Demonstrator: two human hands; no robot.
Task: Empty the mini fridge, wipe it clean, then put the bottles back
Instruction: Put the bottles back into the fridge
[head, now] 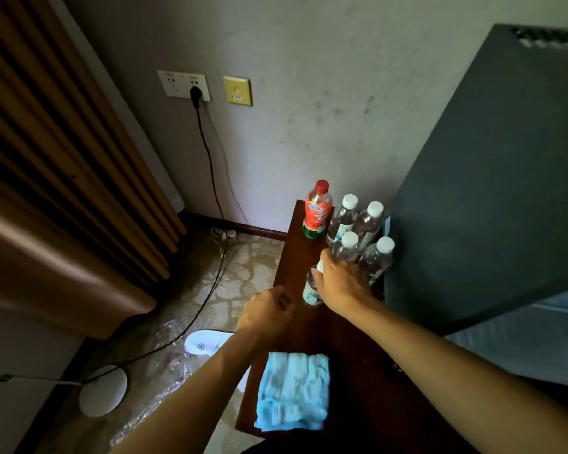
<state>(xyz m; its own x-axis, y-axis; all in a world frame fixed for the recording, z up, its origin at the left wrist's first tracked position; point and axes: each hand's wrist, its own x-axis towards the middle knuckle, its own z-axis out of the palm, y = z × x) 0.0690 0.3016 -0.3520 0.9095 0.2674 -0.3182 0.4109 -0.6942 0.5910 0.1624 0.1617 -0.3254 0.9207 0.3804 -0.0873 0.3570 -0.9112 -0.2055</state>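
Observation:
The dark mini fridge (492, 178) stands on the right of a dark wooden cabinet top (351, 339). Beside it stand a red-capped, red-labelled drink bottle (317, 209) and several clear water bottles with white caps (369, 221). My right hand (340, 283) grips the top of one more water bottle (312, 291) standing nearest me. My left hand (264, 311) hovers just left of it, fingers loosely curled, holding nothing. A folded light blue cloth (292, 391) lies on the near end of the cabinet top.
A black cable (210, 165) runs from a wall socket (184, 85) down across the patterned floor. A white slipper (205, 344) and a round white disc (102, 389) lie on the floor at left. Brown curtains (63, 158) hang at far left.

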